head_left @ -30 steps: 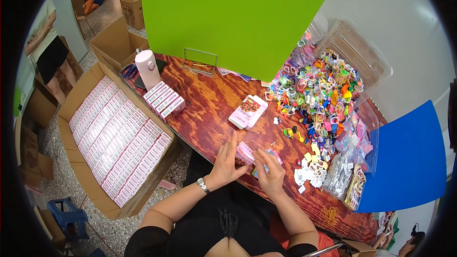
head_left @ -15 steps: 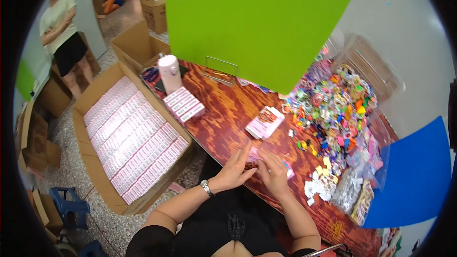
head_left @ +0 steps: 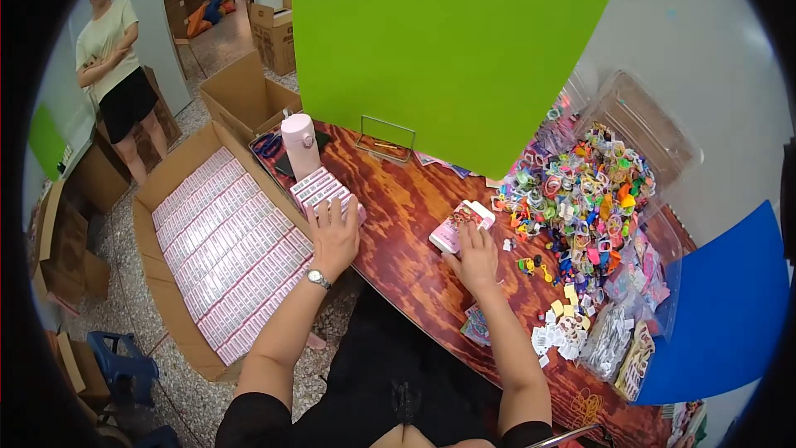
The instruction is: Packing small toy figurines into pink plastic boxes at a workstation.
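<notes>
My left hand (head_left: 334, 236) is spread over the near end of a small stack of pink-and-white boxes (head_left: 313, 186), its fingertips on the boxes. Part of the stack is hidden under those fingers. Toward the middle of the table, my right hand (head_left: 477, 259) has its fingers stretched over a larger pink-and-white carton (head_left: 448, 236), touching it near its lower right side. A white flap shows at the carton's far end. Near the table's front edge lies a small colourful packet (head_left: 476, 328).
A big cardboard box (head_left: 149, 274) filled with rows of pink-and-white boxes stands left of the table (head_left: 390, 257). A pink bottle (head_left: 299, 145) stands behind the stack. Colourful trinkets (head_left: 593, 191) are heaped at right, below a green board (head_left: 439, 50). A person (head_left: 112, 58) stands far left.
My hands have moved apart from a small pink item they held together. The left went left to the stack, the right forward to the carton. That small item can no longer be made out.
</notes>
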`<state>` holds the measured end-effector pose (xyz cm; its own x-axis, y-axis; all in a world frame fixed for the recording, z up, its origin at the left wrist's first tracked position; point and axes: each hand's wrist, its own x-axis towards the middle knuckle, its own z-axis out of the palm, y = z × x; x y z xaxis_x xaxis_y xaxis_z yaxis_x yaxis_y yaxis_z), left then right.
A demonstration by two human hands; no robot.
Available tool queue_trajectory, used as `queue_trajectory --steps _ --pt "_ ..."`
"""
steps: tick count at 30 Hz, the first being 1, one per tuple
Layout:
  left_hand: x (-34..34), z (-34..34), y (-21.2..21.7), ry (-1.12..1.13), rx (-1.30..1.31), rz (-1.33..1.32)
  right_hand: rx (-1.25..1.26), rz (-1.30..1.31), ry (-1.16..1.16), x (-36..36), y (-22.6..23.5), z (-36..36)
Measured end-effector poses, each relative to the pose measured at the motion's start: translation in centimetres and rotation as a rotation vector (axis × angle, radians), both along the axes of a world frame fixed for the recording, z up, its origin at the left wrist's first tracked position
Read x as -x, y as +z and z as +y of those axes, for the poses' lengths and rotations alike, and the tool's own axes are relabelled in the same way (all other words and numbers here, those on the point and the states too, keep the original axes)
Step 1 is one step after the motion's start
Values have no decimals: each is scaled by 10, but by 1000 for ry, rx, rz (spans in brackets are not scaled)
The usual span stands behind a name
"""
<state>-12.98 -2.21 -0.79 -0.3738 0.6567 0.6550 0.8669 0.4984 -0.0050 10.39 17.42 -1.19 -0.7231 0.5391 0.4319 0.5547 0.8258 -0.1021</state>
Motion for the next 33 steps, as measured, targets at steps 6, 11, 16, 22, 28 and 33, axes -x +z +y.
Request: queue_trajectory --steps 6,11,16,22,28,33 --pt "3 5 -8 64 145 -37 25 -124 112 -3 2 -3" --pt "-14 0 16 46 117 -118 117 231 136 -21 15 -21" --pt "-71 3 21 -376 -194 -785 -133 352 457 -43 48 -55" --pt "-121 23 31 -716 -501 -1841 -310 59 806 -62 43 -81" --pt "-125 22 6 -560 -354 -1641 -158 167 837 -69 43 -86" --pt "-140 14 30 -418 -312 -1189 61 550 396 -56 58 -91"
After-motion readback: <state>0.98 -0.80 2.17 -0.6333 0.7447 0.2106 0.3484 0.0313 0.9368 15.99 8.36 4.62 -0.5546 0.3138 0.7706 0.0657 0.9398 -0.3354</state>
